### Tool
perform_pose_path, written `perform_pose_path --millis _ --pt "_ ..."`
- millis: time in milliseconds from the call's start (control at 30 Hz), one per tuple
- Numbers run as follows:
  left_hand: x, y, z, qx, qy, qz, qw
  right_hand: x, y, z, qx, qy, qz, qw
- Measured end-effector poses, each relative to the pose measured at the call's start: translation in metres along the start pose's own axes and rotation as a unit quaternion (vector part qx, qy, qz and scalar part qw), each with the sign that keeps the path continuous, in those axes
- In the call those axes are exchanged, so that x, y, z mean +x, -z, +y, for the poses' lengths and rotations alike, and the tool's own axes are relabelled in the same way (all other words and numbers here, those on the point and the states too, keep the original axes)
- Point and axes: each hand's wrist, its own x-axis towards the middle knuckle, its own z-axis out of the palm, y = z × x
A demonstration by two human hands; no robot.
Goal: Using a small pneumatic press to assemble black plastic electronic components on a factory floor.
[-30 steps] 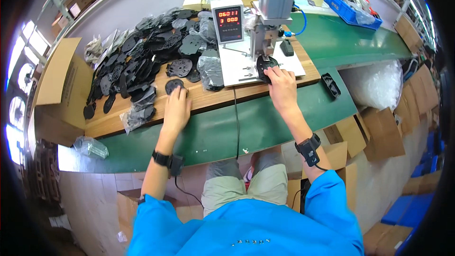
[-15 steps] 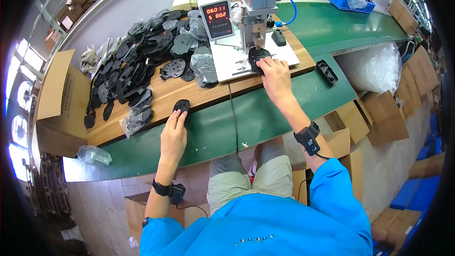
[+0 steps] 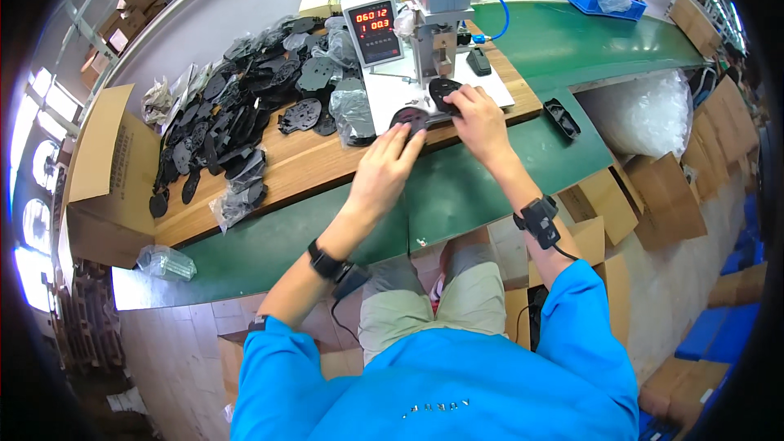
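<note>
Under the head of a bench press (image 3: 436, 49), my right hand (image 3: 483, 126) grips the near right edge of a flat black plastic plate (image 3: 442, 92). A second black oval plate (image 3: 411, 118) is in the fingers of my left hand (image 3: 380, 171), at the front edge of the press's white base (image 3: 382, 102). The two plates lie close side by side. My fingers cover part of each one. Attached to the left of the press is a white counter box (image 3: 374, 26) with a lit red display.
A heap of black plastic plates (image 3: 220, 106) and clear bags covers the wooden board's left side. An open carton (image 3: 110, 180) stands beyond it. A small black part (image 3: 479, 63) lies right of the press, and a hollow black shell (image 3: 562, 118) on the green table (image 3: 506, 180).
My left hand has carried its plate from the board's front edge rightward to the press base. My right hand has drawn slightly back, its plate tilting. The display's figures have changed.
</note>
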Motion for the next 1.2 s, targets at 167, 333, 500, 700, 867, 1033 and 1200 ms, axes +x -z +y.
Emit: perform_pose_path --millis 167,333,500,700,867,1033,1200 --pt "0.053 -0.044 0.015 0.029 -0.03 0.02 0.999 -0.068 0.078 -0.007 0.046 -0.148 0.136 0.978" --pt "0.069 -0.08 0.014 0.016 -0.013 0.015 1.0 -0.214 0.131 -0.002 0.039 -0.267 0.171 0.948" --pt "0.072 -0.092 0.016 0.057 -0.002 -0.001 0.998 -0.387 0.148 0.027 -0.039 -0.466 0.122 0.876" --pt "0.086 -0.078 0.028 0.086 0.034 -0.05 0.994 -0.59 0.111 0.066 -0.129 -0.645 0.029 0.752" --pt "0.079 -0.078 0.029 0.124 0.006 -0.052 0.991 -0.625 0.076 0.068 -0.056 -0.722 -0.058 0.687" --pt "0.077 -0.08 0.027 0.099 0.0 -0.036 0.994 -0.449 0.048 0.038 -0.131 -0.518 0.063 0.843" --pt "0.074 -0.081 0.019 0.041 0.022 0.017 0.999 -0.158 0.076 -0.043 0.015 -0.196 0.081 0.977"
